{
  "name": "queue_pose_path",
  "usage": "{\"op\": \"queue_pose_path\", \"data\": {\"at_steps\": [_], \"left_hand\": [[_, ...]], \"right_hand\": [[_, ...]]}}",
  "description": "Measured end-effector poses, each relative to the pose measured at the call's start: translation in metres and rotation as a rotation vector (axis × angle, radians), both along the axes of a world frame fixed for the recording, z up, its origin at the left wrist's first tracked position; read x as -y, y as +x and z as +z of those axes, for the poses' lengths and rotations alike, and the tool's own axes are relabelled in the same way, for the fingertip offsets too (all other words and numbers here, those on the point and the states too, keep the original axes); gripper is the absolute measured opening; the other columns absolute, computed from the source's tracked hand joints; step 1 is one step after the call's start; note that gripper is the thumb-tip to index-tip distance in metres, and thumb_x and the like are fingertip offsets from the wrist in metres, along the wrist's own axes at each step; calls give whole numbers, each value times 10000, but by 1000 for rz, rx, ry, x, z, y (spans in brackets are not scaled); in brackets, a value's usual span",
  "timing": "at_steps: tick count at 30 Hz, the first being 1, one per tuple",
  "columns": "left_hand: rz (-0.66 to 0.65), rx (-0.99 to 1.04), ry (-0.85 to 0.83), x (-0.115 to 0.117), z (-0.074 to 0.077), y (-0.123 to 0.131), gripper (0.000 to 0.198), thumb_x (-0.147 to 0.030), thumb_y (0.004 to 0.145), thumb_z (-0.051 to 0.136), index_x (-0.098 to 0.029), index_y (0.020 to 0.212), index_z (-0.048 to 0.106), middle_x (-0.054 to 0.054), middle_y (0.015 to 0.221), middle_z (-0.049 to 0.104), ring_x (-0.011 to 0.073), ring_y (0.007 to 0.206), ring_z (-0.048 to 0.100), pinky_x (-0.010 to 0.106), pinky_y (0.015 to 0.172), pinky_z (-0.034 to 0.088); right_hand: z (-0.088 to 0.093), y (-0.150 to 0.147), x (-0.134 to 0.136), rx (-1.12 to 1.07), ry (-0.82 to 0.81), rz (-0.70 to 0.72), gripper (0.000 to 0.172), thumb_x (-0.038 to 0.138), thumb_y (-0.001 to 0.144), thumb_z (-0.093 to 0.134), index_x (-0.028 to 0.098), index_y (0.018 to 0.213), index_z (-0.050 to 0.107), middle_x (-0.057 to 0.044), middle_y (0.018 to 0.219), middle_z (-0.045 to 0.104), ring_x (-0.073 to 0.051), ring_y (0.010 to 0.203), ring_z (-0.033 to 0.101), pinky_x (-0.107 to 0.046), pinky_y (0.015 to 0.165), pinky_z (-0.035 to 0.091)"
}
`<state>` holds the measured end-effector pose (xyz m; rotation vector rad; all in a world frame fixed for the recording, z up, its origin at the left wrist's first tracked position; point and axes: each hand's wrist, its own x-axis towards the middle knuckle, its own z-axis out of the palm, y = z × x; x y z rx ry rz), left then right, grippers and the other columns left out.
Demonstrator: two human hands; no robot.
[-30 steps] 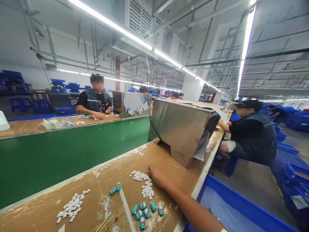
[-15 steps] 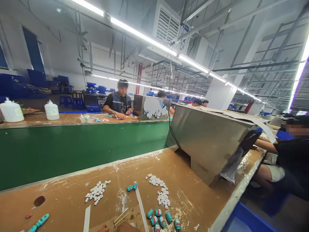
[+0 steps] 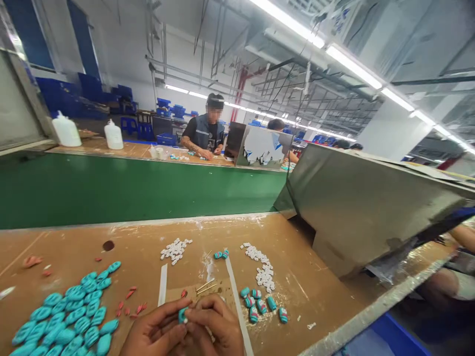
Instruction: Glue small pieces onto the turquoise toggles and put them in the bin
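Note:
My left hand (image 3: 154, 329) is closed around a small teal moulded piece (image 3: 182, 314) at the bottom middle of the view. Against the piece's right side, my right hand (image 3: 218, 321) presses thumb and fingertips together; a tiny white bit shows there. Just beyond my hands are thin sticks (image 3: 206, 287) and a small red part (image 3: 184, 293) on a brown card. To the left lies a heap of teal pieces (image 3: 76, 311), with scattered red parts (image 3: 127, 311) beside it. Several teal pieces with pink-and-white fronts (image 3: 261, 306) lie right of my hands.
Small white parts form a left pile (image 3: 176, 250) and a right pile (image 3: 264, 274). A metal hood (image 3: 356, 207) stands at right on the brown table (image 3: 293, 326). Past a green belt (image 3: 148, 190), a co-worker (image 3: 208, 128) sits near white bottles (image 3: 113, 136).
The view has swung left and down, bringing in the teal heap. My hands, barely visible at the bottom edge before, now show together around the teal piece.

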<state>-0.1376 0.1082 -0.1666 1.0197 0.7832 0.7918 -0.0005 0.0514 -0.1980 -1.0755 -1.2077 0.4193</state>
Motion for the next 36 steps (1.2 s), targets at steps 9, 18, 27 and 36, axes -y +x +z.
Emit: {"op": "queue_pose_path", "data": {"at_steps": [9,18,27,36], "left_hand": [[41,-6,16,21,28,8,401,-410,640,875,-229,993,817,36,695,759,126,432,576,268,489,572],[-70,-107,254,15,14,3,306,-284,784,734,-274,1086,786,65,863,777,158,502,653,257,545,575],[-101,-22,181,18,35,2,293,-479,777,740,-220,874,837,73,748,762,166,536,595,238,510,511],[-112,-68,332,22,25,-8,265,-470,861,671,-245,835,810,39,747,754,174,664,644,217,632,502]], "right_hand": [[47,11,14,48,-85,106,139,186,896,623,278,904,728,-27,811,651,-149,751,638,-228,635,535],[52,23,14,143,-214,194,138,188,905,605,233,786,658,4,757,610,-127,715,581,-212,648,472],[41,12,23,145,-148,86,413,334,924,611,303,1329,534,-77,1149,668,-190,937,669,-292,787,574],[42,-3,26,113,-52,184,315,281,982,521,327,1283,603,-48,1210,708,-188,1144,661,-325,999,546]]}}
